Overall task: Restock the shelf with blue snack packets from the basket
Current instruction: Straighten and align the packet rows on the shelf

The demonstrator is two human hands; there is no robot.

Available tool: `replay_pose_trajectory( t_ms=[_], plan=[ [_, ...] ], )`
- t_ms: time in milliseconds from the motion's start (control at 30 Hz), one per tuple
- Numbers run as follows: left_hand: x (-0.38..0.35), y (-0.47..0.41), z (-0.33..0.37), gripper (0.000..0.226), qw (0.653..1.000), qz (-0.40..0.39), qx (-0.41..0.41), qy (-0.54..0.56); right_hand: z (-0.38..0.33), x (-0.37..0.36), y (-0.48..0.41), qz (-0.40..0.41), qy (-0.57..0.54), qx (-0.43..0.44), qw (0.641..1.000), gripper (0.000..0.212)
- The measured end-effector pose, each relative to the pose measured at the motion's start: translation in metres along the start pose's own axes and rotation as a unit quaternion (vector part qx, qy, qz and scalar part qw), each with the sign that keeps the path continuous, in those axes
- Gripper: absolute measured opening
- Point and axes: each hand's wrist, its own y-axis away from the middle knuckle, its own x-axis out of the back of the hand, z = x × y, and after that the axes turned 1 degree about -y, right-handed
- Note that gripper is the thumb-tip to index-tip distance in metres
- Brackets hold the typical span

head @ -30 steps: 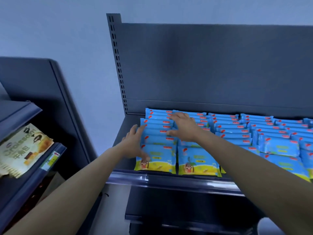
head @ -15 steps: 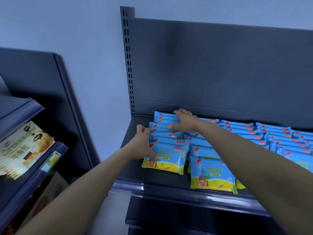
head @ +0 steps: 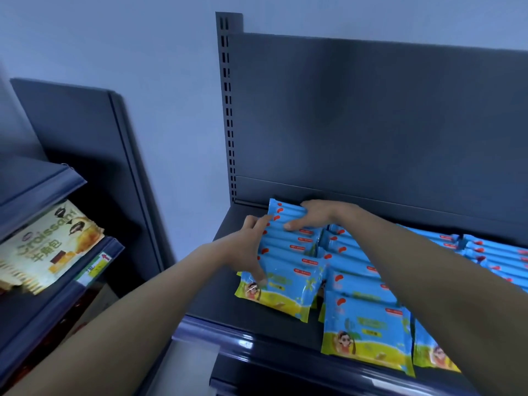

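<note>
Rows of blue snack packets (head: 291,247) with yellow-green bottoms lie overlapped on the dark shelf (head: 228,298). My left hand (head: 248,247) rests against the left side of the leftmost row, fingers straight, thumb tip on the front packet (head: 283,292). My right hand (head: 317,214) lies flat over the back of that row, near the rear panel. A second row (head: 363,324) runs beneath my right forearm, and more rows (head: 491,258) stretch to the right. The basket is out of sight.
The shelf's front rail (head: 257,342) is glossy. A slotted upright (head: 227,110) and dark back panel (head: 371,115) rise behind. To the left, another shelf unit (head: 37,287) holds a croissant packet (head: 48,247) and a price tag (head: 97,265).
Both hands pushed the leftmost row back toward the rear panel, so its front packet now sits farther from the rail than the second row's. The camera has shifted left and closer.
</note>
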Motion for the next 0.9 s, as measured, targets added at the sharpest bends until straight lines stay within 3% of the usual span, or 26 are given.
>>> replay_pose_trajectory(
  t_ms=[200,400,600,733,800,900],
  plan=[
    [0.001,0.000,-0.001,0.115,0.999,0.033,0.015,-0.024,-0.001,0.009,0.004,-0.006,0.003,0.039,0.999,0.051],
    [0.000,-0.007,0.000,0.127,0.999,0.047,0.025,-0.002,-0.002,0.017,0.013,0.015,-0.036,0.070,0.997,0.038],
    [0.007,-0.008,0.006,0.099,0.994,0.097,0.021,-0.041,-0.004,0.017,0.022,0.046,-0.098,0.087,0.990,0.026],
    [0.007,-0.009,0.009,0.122,0.984,0.098,0.007,-0.152,-0.004,0.012,0.022,0.054,-0.138,0.079,0.986,0.026],
    [0.010,-0.012,0.013,0.136,0.972,0.071,0.005,-0.225,-0.007,0.011,0.024,0.055,-0.157,0.074,0.983,0.026],
    [0.013,-0.020,0.023,0.139,0.948,0.011,0.006,-0.319,-0.011,0.012,0.024,0.057,-0.169,0.074,0.981,0.029]
  ],
)
